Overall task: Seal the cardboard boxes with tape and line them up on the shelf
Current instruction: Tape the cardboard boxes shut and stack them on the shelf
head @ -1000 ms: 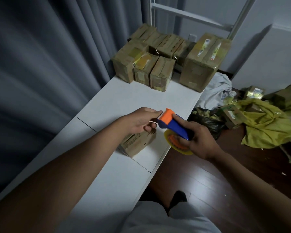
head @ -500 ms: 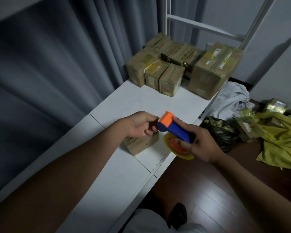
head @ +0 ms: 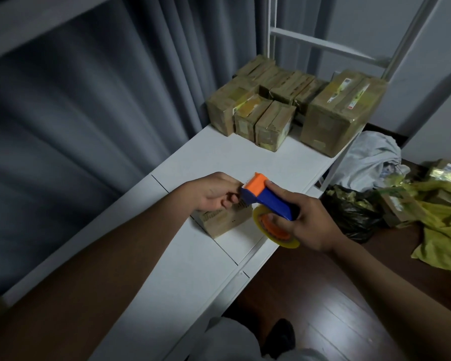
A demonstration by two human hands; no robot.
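Cardboard box (head: pixel 225 220) sits near the shelf (head: pixel 193 259) edge, under the dispenser. Right hand (head: pixel 309 222) grips the tape dispenser (head: pixel 268 201); left hand (head: pixel 214 192) fingers (head: pixel 228 201) curl at its toothed edge, apparently to pull tape free.

One tape dispenser (head: pixel 267 198) carrying one roll of tape (head: pixel 276 230); one small cardboard box (head: pixel 224 220) near the shelf (head: pixel 193 256) edge; one large box (head: pixel 341 113) at the far end; beside it a cluster of smaller boxes (head: pixel 258 105), exact count indeterminate; two hands.
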